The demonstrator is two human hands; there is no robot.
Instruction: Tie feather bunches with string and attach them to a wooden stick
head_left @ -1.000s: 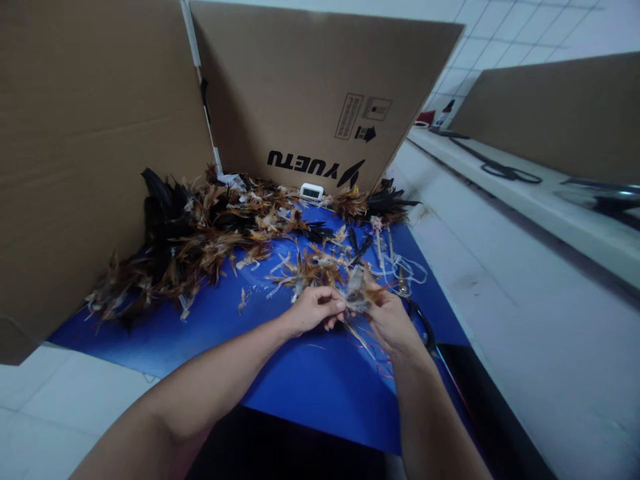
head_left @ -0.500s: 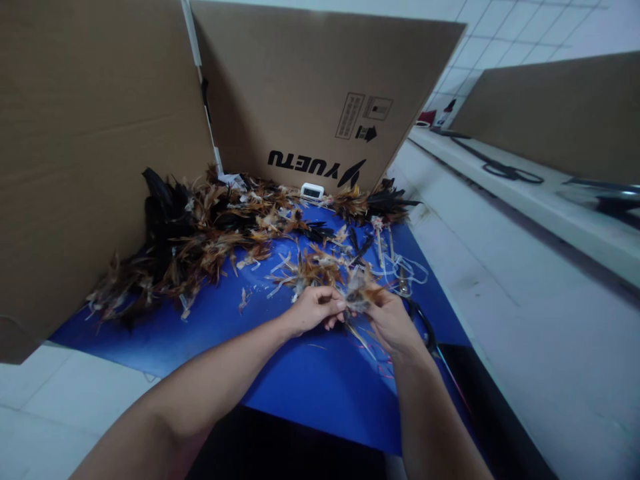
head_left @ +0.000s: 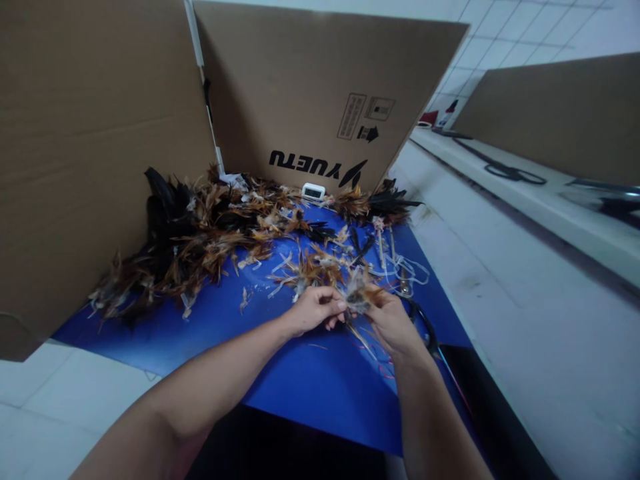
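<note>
A small bunch of brown and pale feathers [head_left: 358,294] is pinched between my two hands over a blue sheet [head_left: 280,373]. My left hand [head_left: 314,311] grips its left side with thumb and fingertips. Meeting it from the right, my right hand [head_left: 393,324] holds the other side, and thin red and pale threads [head_left: 367,347] trail down beneath. A big heap of brown and black feathers [head_left: 195,237] lies on the sheet at the back left. Smaller loose tufts [head_left: 310,267] are scattered just beyond my hands.
Brown cardboard panels [head_left: 310,87] stand as walls at the left and back. A small white device [head_left: 313,191] sits at the foot of the back panel. White cord loops [head_left: 407,270] lie right of the feathers. Scissors [head_left: 513,173] rest on a white counter at the right.
</note>
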